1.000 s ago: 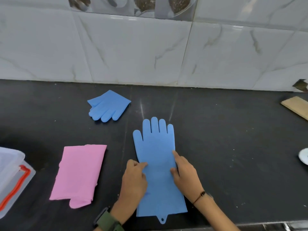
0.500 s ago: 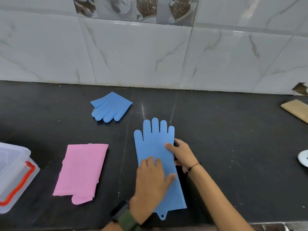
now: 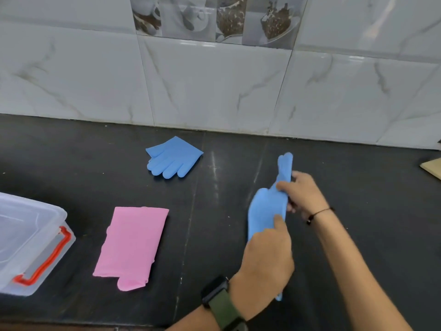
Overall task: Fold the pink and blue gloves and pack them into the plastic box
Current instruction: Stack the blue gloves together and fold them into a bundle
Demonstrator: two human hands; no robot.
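A long blue glove is lifted on edge above the black counter, its fingers pointing away from me. My right hand pinches it near the finger end and my left hand grips its cuff end; the cuff is mostly hidden behind that hand. A second blue glove, folded, lies further back to the left. A folded pink glove lies flat at the left of my hands. The clear plastic box with a red handle stands at the far left, lid on.
The black counter ends at a white marble-tiled wall behind. A pale wooden piece lies at the right edge. The counter's front edge runs just below my wrists.
The long blue glove lay flat under both hands; now both hands have raised it on edge and shifted it right. The camera has tilted, so everything sits more to the right.
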